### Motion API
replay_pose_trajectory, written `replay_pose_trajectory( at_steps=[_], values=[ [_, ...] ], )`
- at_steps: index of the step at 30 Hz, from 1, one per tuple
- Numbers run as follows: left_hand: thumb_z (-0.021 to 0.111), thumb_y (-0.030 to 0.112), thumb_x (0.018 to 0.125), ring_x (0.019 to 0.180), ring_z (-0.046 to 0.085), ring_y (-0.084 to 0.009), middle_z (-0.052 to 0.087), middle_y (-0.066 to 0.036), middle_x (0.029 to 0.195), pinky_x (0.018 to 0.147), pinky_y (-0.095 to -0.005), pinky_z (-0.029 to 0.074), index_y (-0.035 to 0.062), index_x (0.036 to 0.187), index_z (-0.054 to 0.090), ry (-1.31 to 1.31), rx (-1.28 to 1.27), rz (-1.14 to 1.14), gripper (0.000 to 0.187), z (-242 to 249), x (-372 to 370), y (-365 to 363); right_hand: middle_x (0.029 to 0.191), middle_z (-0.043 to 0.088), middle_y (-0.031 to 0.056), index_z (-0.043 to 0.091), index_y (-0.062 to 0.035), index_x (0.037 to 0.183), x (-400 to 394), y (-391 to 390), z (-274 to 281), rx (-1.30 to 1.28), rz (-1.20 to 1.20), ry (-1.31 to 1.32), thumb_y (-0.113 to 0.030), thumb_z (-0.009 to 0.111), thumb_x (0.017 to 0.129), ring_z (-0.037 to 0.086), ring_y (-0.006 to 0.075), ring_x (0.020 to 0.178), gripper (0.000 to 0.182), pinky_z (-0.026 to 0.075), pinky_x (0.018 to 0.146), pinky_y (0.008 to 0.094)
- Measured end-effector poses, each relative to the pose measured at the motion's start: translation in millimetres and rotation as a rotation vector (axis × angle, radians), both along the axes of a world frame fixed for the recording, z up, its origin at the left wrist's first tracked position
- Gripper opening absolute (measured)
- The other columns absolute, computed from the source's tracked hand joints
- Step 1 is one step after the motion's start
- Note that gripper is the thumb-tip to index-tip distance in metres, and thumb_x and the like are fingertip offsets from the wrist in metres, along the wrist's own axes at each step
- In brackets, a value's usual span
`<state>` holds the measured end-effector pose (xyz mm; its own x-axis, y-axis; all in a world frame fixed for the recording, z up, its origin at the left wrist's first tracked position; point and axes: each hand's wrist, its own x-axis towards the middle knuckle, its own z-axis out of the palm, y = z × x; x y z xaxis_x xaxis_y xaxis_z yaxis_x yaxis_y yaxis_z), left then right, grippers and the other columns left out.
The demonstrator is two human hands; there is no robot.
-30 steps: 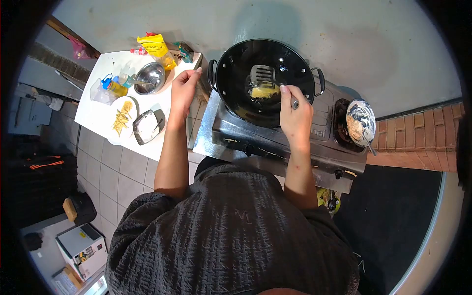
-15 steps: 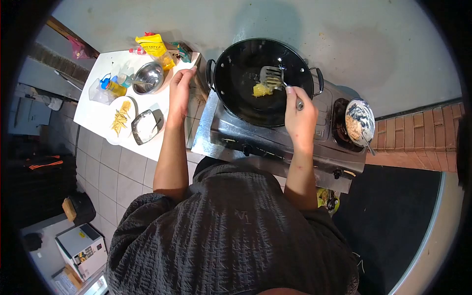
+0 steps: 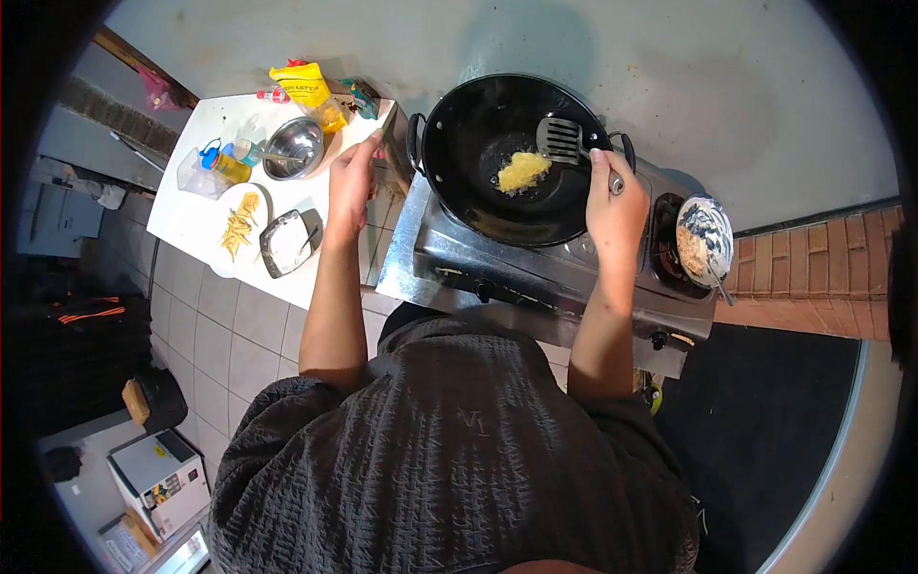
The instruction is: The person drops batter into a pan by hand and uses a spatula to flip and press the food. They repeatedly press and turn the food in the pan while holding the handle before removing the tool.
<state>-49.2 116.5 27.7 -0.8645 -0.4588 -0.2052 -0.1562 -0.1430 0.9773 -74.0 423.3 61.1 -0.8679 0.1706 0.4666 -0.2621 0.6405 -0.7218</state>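
My right hand point(image 3: 615, 206) is closed around the handle of a slotted metal spatula point(image 3: 559, 141), whose blade is over the right part of a black wok point(image 3: 469, 206). A yellow, battered-looking piece of food point(image 3: 524, 172) lies in the wok with small bubbles around it, just left of and below the blade. The wok has two loop handles and stands on a steel gas stove point(image 3: 459, 277). To the wok's left, my left hand point(image 3: 352, 187) hovers by the table's edge, fingers loosely extended. I see nothing held in it.
Left stands a white table point(image 3: 191, 230) with a steel bowl point(image 3: 293, 148), a plate of pale strips point(image 3: 237, 228), a square dish of white powder point(image 3: 285, 244), a yellow packet point(image 3: 306, 86) and bottles. A bowl with batter-like remains point(image 3: 703, 239) sits on the right burner.
My right hand and the spatula have moved right, away from the food, and the blade has turned. The yellow piece now lies spread wider, with bubbles around it. My left hand has barely moved.
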Motion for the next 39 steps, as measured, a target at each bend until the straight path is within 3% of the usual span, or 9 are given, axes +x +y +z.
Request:
replay_pose_trajectory(
  at_steps=[10,18,21,25,29,34,39],
  values=[
    [0.065,0.04,0.086,0.043,0.028,-0.0045,0.036,0.007,0.051,0.043,-0.0234,0.018,0.0063,0.073,0.061,-0.025,-0.026,0.015,0.036,-3.1,0.5,-3.7,0.08,0.065,0.0188,0.067,-0.0047,0.091,-18.0,10.8,1.0,0.039,0.006,0.121,-0.026,0.061,0.091,0.063,0.0388,0.076,0.023,0.049,0.067,0.039],
    [0.065,0.042,0.085,0.044,0.027,-0.0045,0.038,0.007,0.055,0.043,-0.0235,0.017,0.0066,0.073,0.059,-0.06,-0.057,0.038,0.038,-3.0,-3.7,-5.8,0.069,0.062,0.0181,0.065,-0.0071,0.079,-7.1,2.7,4.4,0.264,-0.089,0.13,-0.029,0.059,0.092,0.061,0.0389,0.065,0.026,0.047,0.056,0.0425],
    [0.065,0.042,0.085,0.043,0.026,-0.0043,0.037,0.007,0.054,0.042,-0.024,0.016,0.006,0.073,0.058,-0.043,-0.003,0.04,0.038,2.5,-4.1,-2.2,0.069,0.062,0.019,0.065,-0.008,0.079,-3.9,-6.4,2.7,0.244,-0.113,0.0,-0.029,0.059,0.092,0.06,0.0398,0.064,0.025,0.047,0.055,0.0434],
    [0.064,0.042,0.086,0.04,0.026,-0.0039,0.035,0.008,0.051,0.041,-0.0246,0.016,0.0053,0.073,0.058,-0.004,0.05,0.045,0.039,2.8,-5.6,0.3,0.071,0.063,0.0193,0.065,-0.0061,0.081,-11.9,-13.3,-13.5,0.065,-0.024,0.111,-0.028,0.06,0.092,0.061,0.0392,0.066,0.024,0.047,0.057,0.0416],
    [0.064,0.041,0.087,0.04,0.026,-0.0039,0.034,0.008,0.05,0.041,-0.0243,0.016,0.0053,0.074,0.058,-0.01,0.028,0.023,0.038,1.9,-4.0,-1.1,0.071,0.062,0.0192,0.066,-0.0061,0.082,-10.1,-12.1,-5.1,0.115,-0.074,0.142,-0.026,0.061,0.091,0.062,0.039,0.066,0.022,0.047,0.057,0.0413],
    [0.064,0.039,0.088,0.039,0.026,-0.0043,0.034,0.008,0.049,0.04,-0.0245,0.017,0.0069,0.073,0.059,-0.021,0.013,0.005,0.036,-0.6,-4.9,-3.9,0.06,0.059,0.017,0.065,-0.006,0.073,-14.0,-4.1,3.7,0.169,-0.184,0.095,-0.031,0.059,0.091,0.06,0.0397,0.059,0.031,0.047,0.053,0.0438],
    [0.064,0.038,0.087,0.04,0.028,-0.0044,0.036,0.007,0.05,0.04,-0.0243,0.018,0.0069,0.073,0.06,-0.032,-0.019,-0.022,0.035,-6.9,-4.9,-2.8,0.062,0.061,0.0192,0.065,-0.0028,0.068,-36.9,2.8,13.9,0.325,-0.175,0.02,-0.033,0.056,0.09,0.061,0.041,0.062,0.039,0.049,0.058,0.0454]
  ],
)
